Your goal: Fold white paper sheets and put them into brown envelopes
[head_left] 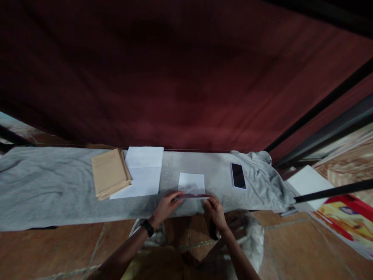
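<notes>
Both hands hold a white sheet of paper [191,182] near the front edge of the cloth-covered surface. Its near part is bent up along a fold, and the far part lies flat on the cloth. My left hand [166,208] pinches the left end of the fold, a dark watch on its wrist. At the right end, my right hand [215,210] grips the same paper with fingers closed. To the left lie larger white sheets [145,171] with a crease across them. A stack of brown envelopes [110,171] partly covers those sheets.
A phone [239,176] lies to the right on the grey cloth [52,186]. Behind the surface hangs a dark red curtain [180,77]. Dark metal bars [323,103] cross the right side. A red and yellow box [348,217] and white sheet [310,182] are at lower right.
</notes>
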